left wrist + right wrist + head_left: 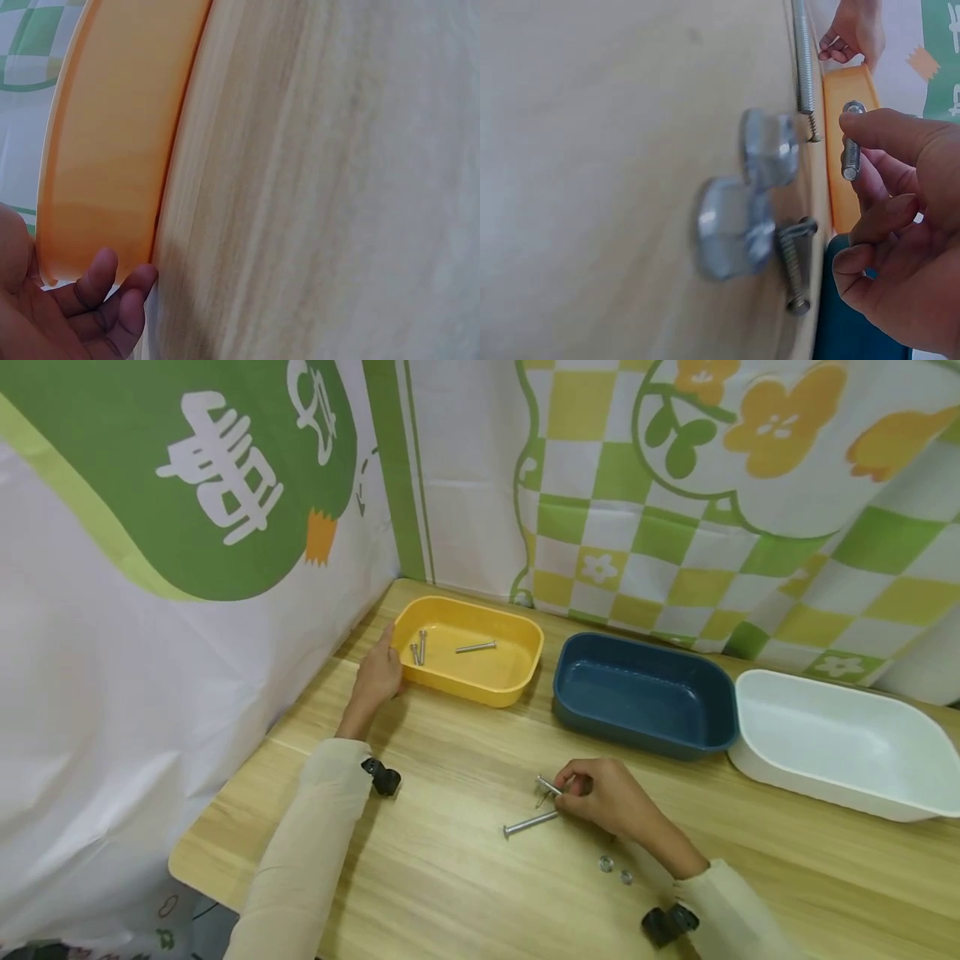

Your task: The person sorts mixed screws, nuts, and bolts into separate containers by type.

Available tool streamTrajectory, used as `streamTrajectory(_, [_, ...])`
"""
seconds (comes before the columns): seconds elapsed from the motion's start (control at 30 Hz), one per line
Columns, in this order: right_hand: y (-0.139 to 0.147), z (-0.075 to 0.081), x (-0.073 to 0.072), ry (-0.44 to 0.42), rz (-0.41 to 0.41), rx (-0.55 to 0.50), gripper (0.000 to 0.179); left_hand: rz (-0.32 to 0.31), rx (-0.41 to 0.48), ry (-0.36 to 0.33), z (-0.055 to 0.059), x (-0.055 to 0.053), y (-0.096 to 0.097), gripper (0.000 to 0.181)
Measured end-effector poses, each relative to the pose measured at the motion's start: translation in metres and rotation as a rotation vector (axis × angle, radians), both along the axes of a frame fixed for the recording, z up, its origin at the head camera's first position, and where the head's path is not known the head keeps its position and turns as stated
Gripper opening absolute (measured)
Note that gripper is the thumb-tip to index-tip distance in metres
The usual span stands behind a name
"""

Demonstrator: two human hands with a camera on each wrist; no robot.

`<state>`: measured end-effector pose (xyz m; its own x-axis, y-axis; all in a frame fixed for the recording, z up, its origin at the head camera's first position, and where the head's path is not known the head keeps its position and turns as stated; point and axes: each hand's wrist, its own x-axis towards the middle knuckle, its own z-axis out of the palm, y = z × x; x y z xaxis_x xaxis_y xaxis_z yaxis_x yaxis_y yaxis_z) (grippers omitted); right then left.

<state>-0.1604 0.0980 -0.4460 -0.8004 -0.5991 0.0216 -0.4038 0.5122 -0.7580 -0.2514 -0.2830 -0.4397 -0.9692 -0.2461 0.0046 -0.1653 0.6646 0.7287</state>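
Observation:
My left hand [378,670] grips the left end of a yellow bin [480,687], its lower fingers [97,281] loosely bent beside the wall. Inside that bin lie several metal bolts [476,647]. Above the table, my right hand [603,793] pinches a bolt [851,142] between thumb and fingertips, the threaded end showing in the right wrist view. Just below it on the tabletop lie a longer bolt [528,825] and a small screw [542,798], partly hidden by the hand. Two nuts [606,863] sit near the right wrist.
A dark blue bin [645,739] stands right of the yellow one, with a white bin [832,793] beside it. Behind them hangs a green and yellow checked curtain [622,543]. White cloth [112,693] borders the wooden table [420,877] on the left.

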Motion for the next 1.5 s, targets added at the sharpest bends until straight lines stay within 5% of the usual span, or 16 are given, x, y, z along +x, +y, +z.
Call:
streamTrajectory(0.57, [-0.023,0.020,-0.023,0.164,-0.071,0.007,0.012,-0.001,-0.046,0.029,0.004,-0.004,0.000,0.055])
streamTrajectory(1.5, [-0.063,0.051,-0.061,0.213,-0.069,0.017,0.007,0.005,-0.026,0.033,0.000,0.000,0.000,0.054])
